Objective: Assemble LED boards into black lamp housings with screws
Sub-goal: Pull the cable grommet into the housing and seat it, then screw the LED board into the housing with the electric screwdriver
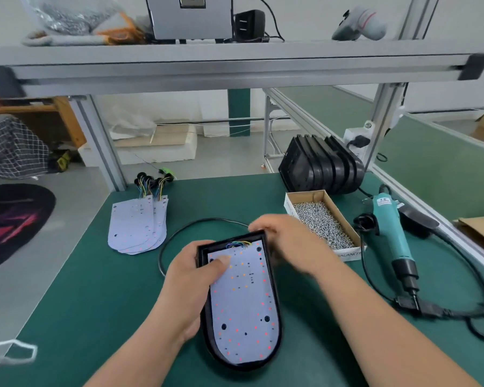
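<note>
Aluminium shelf [235,55] crosses above my view. On it: grey metal box [189,20]; black power adapter [249,25] just right of the box; clear plastic bag [67,15] toward the left end. Below the shelf, far left: dark rug [14,222].

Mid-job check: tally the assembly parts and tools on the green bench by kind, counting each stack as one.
Housing being assembled: 1
Seated LED board: 1
Spare housing stack: 1
Loose LED board stack: 1
Screw box: 1
Electric screwdriver: 1
Total: 6
</note>
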